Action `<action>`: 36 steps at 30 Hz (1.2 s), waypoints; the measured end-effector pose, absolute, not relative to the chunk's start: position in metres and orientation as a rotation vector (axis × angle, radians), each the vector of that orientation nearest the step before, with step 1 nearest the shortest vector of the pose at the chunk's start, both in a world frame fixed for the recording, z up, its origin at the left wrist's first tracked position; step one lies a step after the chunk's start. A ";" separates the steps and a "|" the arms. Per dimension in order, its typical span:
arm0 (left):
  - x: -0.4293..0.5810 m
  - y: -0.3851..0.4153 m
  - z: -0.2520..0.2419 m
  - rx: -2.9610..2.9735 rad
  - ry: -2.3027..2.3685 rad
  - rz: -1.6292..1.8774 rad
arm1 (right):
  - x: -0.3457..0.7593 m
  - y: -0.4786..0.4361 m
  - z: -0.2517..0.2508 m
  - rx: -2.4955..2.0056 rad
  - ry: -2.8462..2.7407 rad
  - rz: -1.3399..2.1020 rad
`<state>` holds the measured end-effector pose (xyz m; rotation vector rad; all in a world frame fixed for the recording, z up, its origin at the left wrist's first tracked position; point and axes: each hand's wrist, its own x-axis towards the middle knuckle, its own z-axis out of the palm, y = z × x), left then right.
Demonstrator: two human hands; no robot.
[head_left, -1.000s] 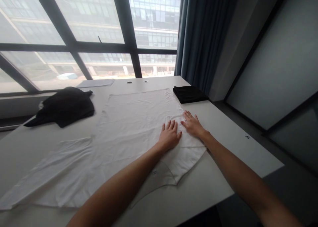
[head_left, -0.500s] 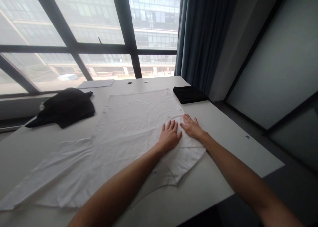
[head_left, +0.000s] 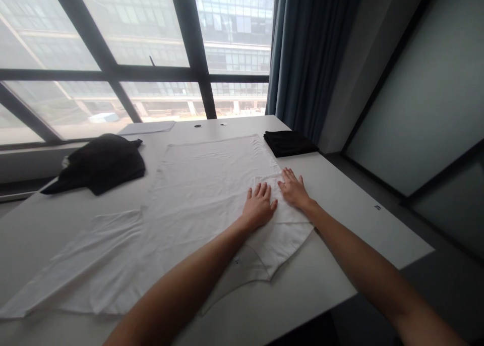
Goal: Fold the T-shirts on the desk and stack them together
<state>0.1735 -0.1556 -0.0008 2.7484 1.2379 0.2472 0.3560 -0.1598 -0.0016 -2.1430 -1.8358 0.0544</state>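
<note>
A white shirt (head_left: 196, 194) lies spread flat on the white table (head_left: 340, 194), one sleeve reaching out to the near left and the other folded in on the right. My left hand (head_left: 259, 205) rests palm down on the folded-in right part of the shirt, fingers stretched out. Right beside it, my right hand (head_left: 294, 189) lies flat on the shirt's right edge, fingers spread. Neither hand holds anything.
A crumpled black garment (head_left: 98, 164) lies at the far left of the table. A folded black cloth (head_left: 288, 142) sits at the far right corner. A large window and a blue curtain (head_left: 306, 53) stand behind the table. The table's right edge drops to the floor.
My right hand has slid slightly along the shirt's right edge, away from me. My left hand has stayed in place.
</note>
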 end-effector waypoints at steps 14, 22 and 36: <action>0.173 -0.157 0.000 2.759 1.240 0.240 | 0.350 -0.162 0.006 -2.089 -1.843 0.014; 0.173 -0.158 0.000 2.763 1.233 0.258 | 0.349 -0.164 -0.003 -2.125 -1.947 0.150; 0.173 -0.158 0.000 2.762 1.237 0.260 | 0.345 -0.166 -0.003 -2.130 -1.993 0.207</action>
